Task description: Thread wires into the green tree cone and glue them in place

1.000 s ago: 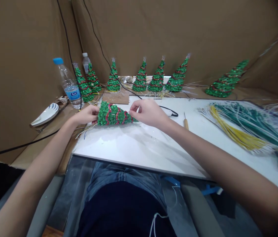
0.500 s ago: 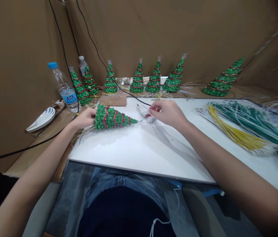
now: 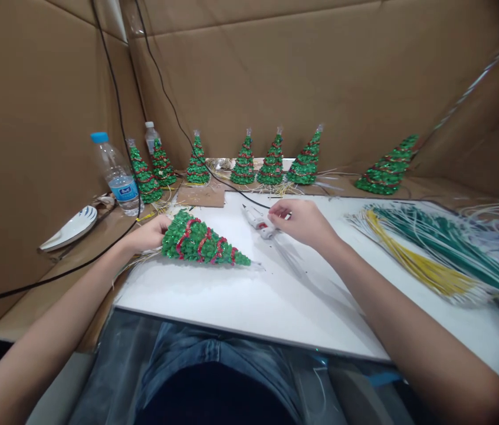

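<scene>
Tree of conical shape (image 3: 200, 241), in glittering green material banded with red, is sideways over the white flat board (image 3: 214, 301), its wide base clamped in the left hand (image 3: 150, 234), while the right hand (image 3: 305, 220) has thumb and forefinger together near the white dark-tipped tool (image 3: 262, 225), on what I cannot tell

Open strip of white surface (image 3: 214, 304) along my near edge, in front of held tree (image 3: 203, 241); hands could pass there. Left hand (image 3: 150, 235) and tree take up left part. Glue gun (image 3: 261, 223) beyond tree tip, right hand (image 3: 300, 221) beside it: middle blocked. Black cable (image 3: 172, 106) hangs in to gun. Standing trees (image 3: 244, 162) line back. Bottle (image 3: 123, 190), plate (image 3: 70, 229) crowd left; wire bundle (image 3: 417, 260) fills right.
</scene>
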The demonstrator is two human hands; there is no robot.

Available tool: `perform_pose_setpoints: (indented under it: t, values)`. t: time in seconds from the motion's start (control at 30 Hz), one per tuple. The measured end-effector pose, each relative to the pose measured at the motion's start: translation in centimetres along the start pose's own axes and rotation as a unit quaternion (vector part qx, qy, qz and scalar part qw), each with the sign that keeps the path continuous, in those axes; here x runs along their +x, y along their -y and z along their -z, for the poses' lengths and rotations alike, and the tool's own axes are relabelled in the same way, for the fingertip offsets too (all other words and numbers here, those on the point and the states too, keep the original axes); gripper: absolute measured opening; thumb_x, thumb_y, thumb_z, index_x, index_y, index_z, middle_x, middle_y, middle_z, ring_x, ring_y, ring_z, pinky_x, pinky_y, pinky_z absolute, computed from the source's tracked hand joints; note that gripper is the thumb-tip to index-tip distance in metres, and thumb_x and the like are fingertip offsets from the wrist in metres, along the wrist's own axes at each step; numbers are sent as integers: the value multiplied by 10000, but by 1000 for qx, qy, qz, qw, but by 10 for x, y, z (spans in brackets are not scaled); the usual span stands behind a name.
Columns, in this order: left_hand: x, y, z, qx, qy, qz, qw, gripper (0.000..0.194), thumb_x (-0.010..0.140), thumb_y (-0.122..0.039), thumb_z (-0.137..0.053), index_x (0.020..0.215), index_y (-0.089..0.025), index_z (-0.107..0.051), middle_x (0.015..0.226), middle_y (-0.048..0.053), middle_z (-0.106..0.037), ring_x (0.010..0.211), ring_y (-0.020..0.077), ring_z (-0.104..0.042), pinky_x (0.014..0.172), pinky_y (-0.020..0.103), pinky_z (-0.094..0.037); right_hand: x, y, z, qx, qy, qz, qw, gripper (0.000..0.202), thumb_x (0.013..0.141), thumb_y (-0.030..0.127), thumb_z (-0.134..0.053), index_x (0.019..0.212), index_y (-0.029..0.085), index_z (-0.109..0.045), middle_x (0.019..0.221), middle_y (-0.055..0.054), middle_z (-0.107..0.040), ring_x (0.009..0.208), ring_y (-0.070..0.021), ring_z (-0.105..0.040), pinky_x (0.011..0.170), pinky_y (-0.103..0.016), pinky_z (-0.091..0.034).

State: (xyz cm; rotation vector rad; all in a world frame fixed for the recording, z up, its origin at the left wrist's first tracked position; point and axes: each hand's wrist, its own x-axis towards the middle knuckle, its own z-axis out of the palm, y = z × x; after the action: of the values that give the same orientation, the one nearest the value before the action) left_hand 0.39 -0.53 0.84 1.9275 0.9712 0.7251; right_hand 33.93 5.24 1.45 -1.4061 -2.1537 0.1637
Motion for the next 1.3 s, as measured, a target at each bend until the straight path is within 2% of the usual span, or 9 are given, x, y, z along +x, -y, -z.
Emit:
perform_pose_setpoints:
  t: [0.17, 0.3, 0.5, 0.6, 0.7, 0.83, 1.0, 1.17, 1.3]
  values:
    - [1, -3, -4, 7, -15, 7, 1000, 320, 586, -401, -817, 549, -107, -694, 518, 5, -625, 522, 103, -516, 544, 196, -457, 0, -4, 6, -27, 26, 20, 999, 180, 768, 289, -538, 828, 195, -680, 869, -44, -694, 800, -193, -627, 685, -312, -486]
    - [1, -2, -5, 11, -12, -11, 1000, 330, 617, -417, -797, 568, -105, -701, 553, 17, -643, 541, 104, -526, 569, 199, -468, 2, -11, 5, -61, 59, 40, 996, 269, 769, 232, -530, 994, 179, -668, 1082, -85, -666, 992, -242, -617, 867, -379, -486]
    - [1, 10, -5, 2, -15, -12, 1000, 387, 607, -459, -797, 572, -86, -700, 561, 47, -644, 557, 123, -541, 588, 230, -483, 6, -31, -12, -96, 132, 49, 985, 417, 756, 121, -476, 1147, 146, -616, 1191, -121, -596, 1092, -253, -576, 950, -348, -450]
    - [1, 13, -5, -14, -22, -5, 1000, 378, 596, -452, -807, 571, -89, -705, 563, 50, -649, 558, 125, -545, 583, 231, -480, 8, -40, -21, -112, 139, 76, 981, 476, 732, 108, -490, 1193, 168, -590, 1196, -116, -583, 1116, -259, -562, 960, -338, -432]
    - [1, 13, -7, -33, -26, 0, 999, 363, 578, -434, -822, 560, -91, -704, 526, 37, -633, 520, 111, -529, 557, 219, -466, 10, -46, -26, -119, 119, 99, 981, 463, 725, 95, -485, 1163, 180, -610, 1177, -121, -587, 1065, -252, -584, 920, -328, -442]
    - [1, 11, -9, -41, -37, -4, 998, 395, 560, -459, -825, 514, -93, -685, 475, 25, -604, 475, 98, -503, 522, 210, -450, 13, -50, -29, -132, 96, 104, 981, 415, 722, 101, -498, 1106, 165, -642, 1032, -134, -605, 915, -243, -606, 823, -325, -465]
    - [1, 9, -12, -55, -56, -7, 997, 412, 493, -480, -850, 511, -100, -690, 475, 25, -615, 468, 95, -500, 501, 205, -447, 13, -47, -25, -174, 69, 138, 972, 394, 720, 112, -499, 1087, 150, -638, 1029, -140, -589, 1014, -277, -557, 854, -359, -445]
    - [1, 5, -14, -71, -61, -19, 995, 416, 474, -494, -854, 496, -112, -694, 493, 27, -624, 479, 96, -506, 500, 206, -450, 3, -22, -6, -185, 17, 141, 973, 298, 768, 162, -472, 1017, 177, -636, 1018, -123, -604, 970, -269, -572, 712, -343, -435]
    - [2, 4, -15, -43, -70, -17, 996, 467, 507, -557, -816, 486, -108, -686, 472, 23, -601, 479, 101, -500, 506, 219, -446, -10, 6, 7, -86, -83, 118, 986, 188, 814, 305, -494, 899, 212, -633, 945, -84, -630, 811, -224, -593, 616, -315, -399]
